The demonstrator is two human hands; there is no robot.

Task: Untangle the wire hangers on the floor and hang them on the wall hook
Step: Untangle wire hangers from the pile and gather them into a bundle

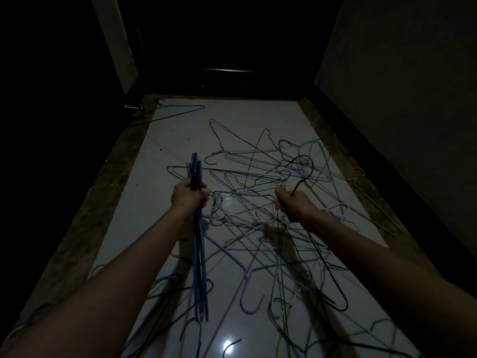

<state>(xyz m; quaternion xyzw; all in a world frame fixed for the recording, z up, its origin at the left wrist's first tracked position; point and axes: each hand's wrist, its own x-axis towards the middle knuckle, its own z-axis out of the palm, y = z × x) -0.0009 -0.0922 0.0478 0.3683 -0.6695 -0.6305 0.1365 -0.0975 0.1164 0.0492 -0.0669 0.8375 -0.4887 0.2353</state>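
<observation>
Two hands: both are busy; the left hand (189, 196) is wrapped round a gathered bundle of blue hangers (198, 257), and the right hand (291, 202) is curled round the neck of a single black hanger (322, 254).
Left hold: the bundle stands upright in the fist, its hooks rising above the knuckles and its long sides hanging down below the wrist, clear of the floor as far as the dim light lets me judge.
Right hold: the black hanger's hook arcs up beyond the fingers, and its body trails down toward the person, over the heap.
Hanger pile: most of the task's wire hangers (258, 182) lie on the floor (165, 140), between and beyond the two hands, crossed over one another in a loose tangle; more lie nearer the person, under both forearms.
Strays: one hanger (178, 112) lies well beyond the left hand by the far edge of the floor, apart from the heap; another pale one (361, 177) lies out past the right hand along the dark border.
Step in hand: sorting, I judge; one hanger is being drawn free while the freed ones are kept together.
Next move: it likely calls for lifting the black hanger slowly, turning it so its hook slips out of any neighbours, then laying it against the bundle.
Wall hook: not in view, so hanging has yet to come.
Containers: none visible; nothing holds the hangers but the hands.
</observation>
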